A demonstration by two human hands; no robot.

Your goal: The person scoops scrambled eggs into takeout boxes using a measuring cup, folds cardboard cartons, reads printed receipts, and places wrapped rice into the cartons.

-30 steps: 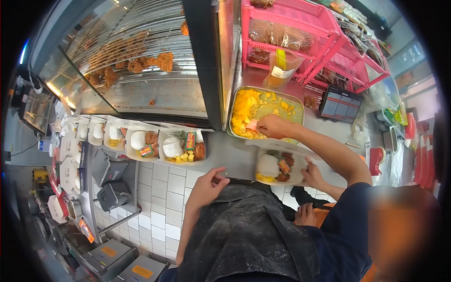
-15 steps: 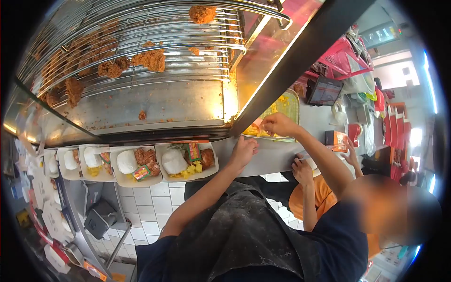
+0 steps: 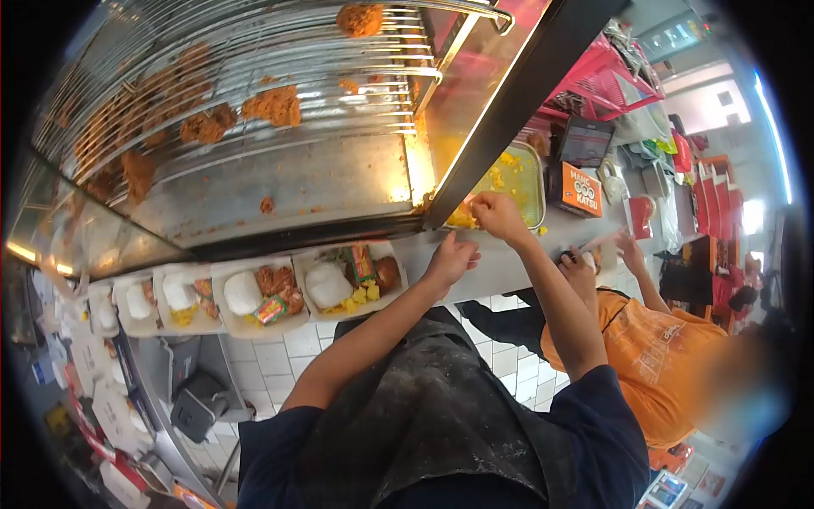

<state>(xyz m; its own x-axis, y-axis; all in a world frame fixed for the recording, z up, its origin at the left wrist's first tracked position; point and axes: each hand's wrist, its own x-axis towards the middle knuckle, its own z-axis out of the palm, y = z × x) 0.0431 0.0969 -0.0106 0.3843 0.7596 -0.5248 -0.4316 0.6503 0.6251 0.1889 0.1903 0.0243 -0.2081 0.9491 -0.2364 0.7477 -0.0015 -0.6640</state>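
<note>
My right hand (image 3: 500,216) is closed in a pinch at the near edge of a metal tray (image 3: 543,191) of yellow pieces (image 3: 462,217); what its fingertips hold is too small to make out. My left hand (image 3: 454,259) hangs over the counter just below, fingers loosely curled but apart, with nothing seen in it. Left of it stands a row of open boxes; the nearest box (image 3: 397,297) contains a white mound (image 3: 327,285), yellow cubes (image 3: 361,297), a green-red packet (image 3: 363,265) and a brown piece (image 3: 387,273).
A glass cabinet with wire racks (image 3: 339,127) and fried pieces (image 3: 275,105) borders the counter's far side. A closed orange box (image 3: 580,189) stands right of the tray, near a dark screen (image 3: 585,140). A co-worker in an orange shirt (image 3: 649,356) is at the right, hands near the counter.
My left hand has risen from the apron toward the tray. My right hand stays by the tray. The co-worker's filled box left the counter before me, and an orange box now stands beside the tray.
</note>
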